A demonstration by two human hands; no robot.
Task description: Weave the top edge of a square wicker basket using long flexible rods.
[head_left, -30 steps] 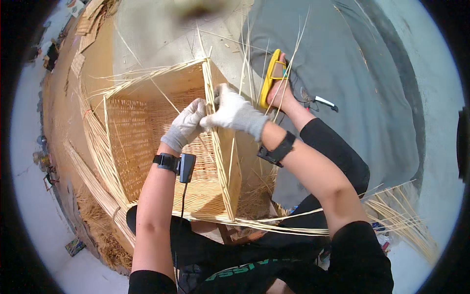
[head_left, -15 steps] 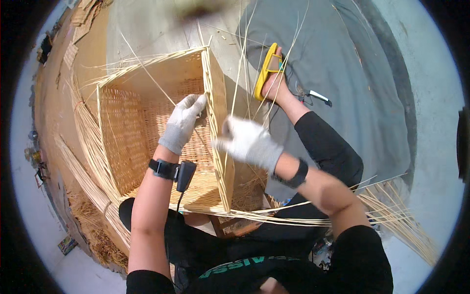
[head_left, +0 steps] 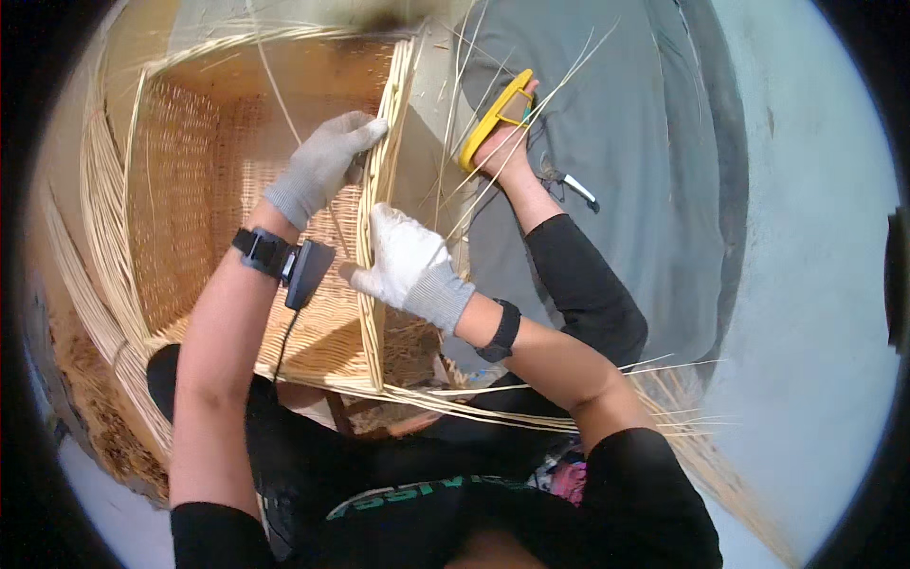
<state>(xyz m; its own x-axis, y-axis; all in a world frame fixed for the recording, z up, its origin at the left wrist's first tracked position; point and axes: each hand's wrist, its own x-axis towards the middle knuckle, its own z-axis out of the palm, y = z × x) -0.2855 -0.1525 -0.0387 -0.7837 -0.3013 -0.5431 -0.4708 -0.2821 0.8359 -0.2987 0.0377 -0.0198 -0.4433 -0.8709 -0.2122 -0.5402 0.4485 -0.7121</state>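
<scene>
A large rectangular wicker basket [head_left: 180,180] lies with its opening toward me. Its right-hand rim [head_left: 364,341] is a braided bundle of pale rods. My left hand [head_left: 327,161], in a grey-white knitted glove, reaches across the opening and grips this rim, thumb along its top; its fingertips are partly hidden. Lower on the same rim is my gloved right hand [head_left: 412,261], coming from the outer side, its thumb over the edge toward the inside and its fingers closed along it. One long loose rod [head_left: 273,76] passes behind my left hand across the opening.
Bundles of long wicker rods [head_left: 106,213] lie left of the basket. More rods [head_left: 474,410] stretch across my lap to the right. A white-handled tool [head_left: 578,192] rests on the grey cloth [head_left: 682,237], near my foot in a yellow slipper [head_left: 495,119]. Loose rods stick up there.
My right hand has come in from a blurred swing to the rim and closed on it. The whole view has shifted, so the basket appears further left. My left hand stays on the rim.
</scene>
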